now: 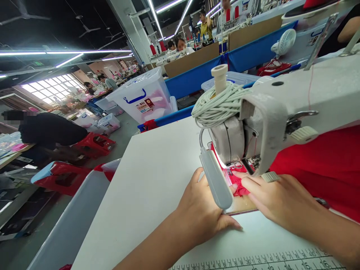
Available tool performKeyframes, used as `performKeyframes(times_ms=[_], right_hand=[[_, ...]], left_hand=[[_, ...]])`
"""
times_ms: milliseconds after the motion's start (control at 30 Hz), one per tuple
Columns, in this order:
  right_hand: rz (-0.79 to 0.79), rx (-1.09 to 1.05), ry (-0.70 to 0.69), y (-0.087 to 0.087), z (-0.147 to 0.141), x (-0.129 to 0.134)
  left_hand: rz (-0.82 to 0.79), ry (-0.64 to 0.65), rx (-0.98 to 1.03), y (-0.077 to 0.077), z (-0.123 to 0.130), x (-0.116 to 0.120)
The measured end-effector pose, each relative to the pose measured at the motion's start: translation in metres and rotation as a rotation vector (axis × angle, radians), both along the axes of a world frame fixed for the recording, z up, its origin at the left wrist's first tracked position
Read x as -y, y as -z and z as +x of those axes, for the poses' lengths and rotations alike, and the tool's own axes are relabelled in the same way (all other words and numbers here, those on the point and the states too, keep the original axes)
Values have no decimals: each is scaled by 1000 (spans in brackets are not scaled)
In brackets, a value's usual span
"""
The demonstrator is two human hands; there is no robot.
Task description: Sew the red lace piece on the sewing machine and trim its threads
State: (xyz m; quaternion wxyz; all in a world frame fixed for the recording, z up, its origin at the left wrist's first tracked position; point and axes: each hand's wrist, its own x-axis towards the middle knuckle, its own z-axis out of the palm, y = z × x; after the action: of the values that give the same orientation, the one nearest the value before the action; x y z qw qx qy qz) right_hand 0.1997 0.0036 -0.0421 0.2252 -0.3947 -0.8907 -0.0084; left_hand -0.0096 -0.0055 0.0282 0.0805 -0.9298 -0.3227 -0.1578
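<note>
My left hand point(201, 210) lies flat and open on the white table point(146, 180), beside the lamp arm point(215, 180) | my right hand point(277, 200) presses open fingers on the red lace piece point(239, 185) | lace sits under the sewing machine point(281, 112) head, at the needle | red cloth point(323, 168) behind it

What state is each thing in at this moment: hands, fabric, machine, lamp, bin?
Left hand: flat on the table, palm down, holding nothing.
Right hand: fingers pressing the red fabric by the needle.
Red fabric: lying flat under the sewing machine.
Lamp: lit.
Storage bin: lid on.
</note>
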Motion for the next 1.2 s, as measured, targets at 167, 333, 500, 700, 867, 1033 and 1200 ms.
performKeyframes(times_ms=[167,333,500,700,867,1033,1200], right_hand=[[30,12,9,-1,0,0],[29,2,26,3,-1,-2],[19,12,42,4,-1,-2],[21,-3,34,3,-2,-1],[-29,2,32,2,-1,1],[-48,26,36,2,-1,0],[-36,13,40,3,-1,0]], left_hand=[[26,1,13,-2,1,1],[48,9,15,0,1,1],[60,-1,11,1,1,2],[56,-2,-2,1,0,3],[55,24,22,1,-1,1],[35,9,-23,2,-2,2],[28,-9,-50,2,-2,3]])
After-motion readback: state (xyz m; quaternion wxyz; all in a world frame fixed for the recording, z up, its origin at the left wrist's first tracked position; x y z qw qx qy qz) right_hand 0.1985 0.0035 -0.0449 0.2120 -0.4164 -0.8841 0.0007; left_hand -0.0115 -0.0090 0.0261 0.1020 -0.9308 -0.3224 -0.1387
